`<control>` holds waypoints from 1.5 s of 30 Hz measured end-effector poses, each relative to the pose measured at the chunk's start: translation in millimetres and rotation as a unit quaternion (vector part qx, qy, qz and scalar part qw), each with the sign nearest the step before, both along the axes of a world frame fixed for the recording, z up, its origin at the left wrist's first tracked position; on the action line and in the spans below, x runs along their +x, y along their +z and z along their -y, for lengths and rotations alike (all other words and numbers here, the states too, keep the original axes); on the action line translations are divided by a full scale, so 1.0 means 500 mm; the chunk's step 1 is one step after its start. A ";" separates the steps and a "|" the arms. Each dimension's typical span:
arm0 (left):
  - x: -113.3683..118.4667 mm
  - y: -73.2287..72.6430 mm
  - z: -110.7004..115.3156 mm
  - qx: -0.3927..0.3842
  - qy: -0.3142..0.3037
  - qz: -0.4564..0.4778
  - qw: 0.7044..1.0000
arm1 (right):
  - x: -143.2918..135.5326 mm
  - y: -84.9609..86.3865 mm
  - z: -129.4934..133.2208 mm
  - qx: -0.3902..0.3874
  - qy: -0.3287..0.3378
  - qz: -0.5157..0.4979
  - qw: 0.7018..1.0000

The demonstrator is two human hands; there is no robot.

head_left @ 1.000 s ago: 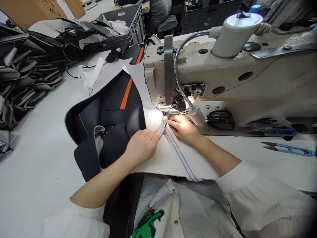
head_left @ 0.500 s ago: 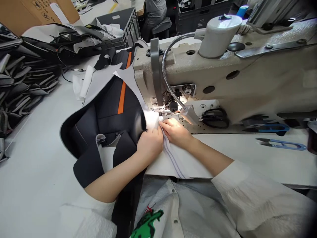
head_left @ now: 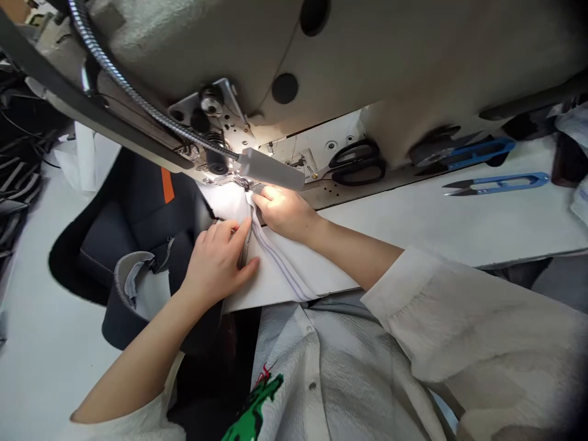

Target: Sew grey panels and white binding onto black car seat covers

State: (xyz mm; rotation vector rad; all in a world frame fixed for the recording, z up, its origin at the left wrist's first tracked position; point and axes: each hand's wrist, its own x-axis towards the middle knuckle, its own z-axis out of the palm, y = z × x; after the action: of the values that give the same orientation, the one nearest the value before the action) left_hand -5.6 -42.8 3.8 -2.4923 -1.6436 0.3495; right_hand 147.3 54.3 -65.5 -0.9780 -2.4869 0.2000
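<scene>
My left hand (head_left: 220, 260) lies flat with its fingers spread and thumb apart, on the edge of the white lining (head_left: 229, 202). This lining joins a dark seat-cover-like piece (head_left: 149, 217) with an orange stripe, bunched to the left. Close to the presser foot, my right hand (head_left: 287, 211) pinches a white fabric strip (head_left: 280, 260) with purple lines; its fingertips partly hide the strip. The strip's tail runs down toward the table's front edge. Over both hands stands the sewing machine (head_left: 390, 61), its small lamp (head_left: 271, 170) lighting the stitching spot. The needle cannot be made out.
Black-handled scissors (head_left: 358, 162) rest on the machine bed behind my right hand. Blue thread snips (head_left: 500, 182) lie on the white table (head_left: 436, 226) to the right, with a second blue pair (head_left: 482, 152) behind. A white roll (head_left: 85, 153) stands at the left.
The view has moved closer and swung right. My left hand has gone from curled to spread flat on the fabric. The right hand still pinches the strip by the presser foot.
</scene>
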 end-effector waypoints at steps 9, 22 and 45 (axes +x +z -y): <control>-0.020 0.004 -0.016 0.013 0.003 -0.048 0.999 | 0.006 0.001 0.002 0.010 0.035 -0.034 0.999; -0.005 -0.017 -0.045 0.004 0.010 0.031 0.999 | -0.009 0.004 -0.008 0.018 -0.005 0.022 1.000; -0.038 0.009 -0.026 -0.002 -0.052 -0.036 0.998 | -0.004 0.001 0.001 0.010 -0.016 -0.019 1.000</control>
State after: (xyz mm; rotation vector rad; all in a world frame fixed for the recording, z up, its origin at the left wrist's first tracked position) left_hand -24.4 -29.7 8.1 -2.5245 -1.4817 0.4246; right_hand 145.4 53.9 -65.1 -0.9959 -2.4331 0.1822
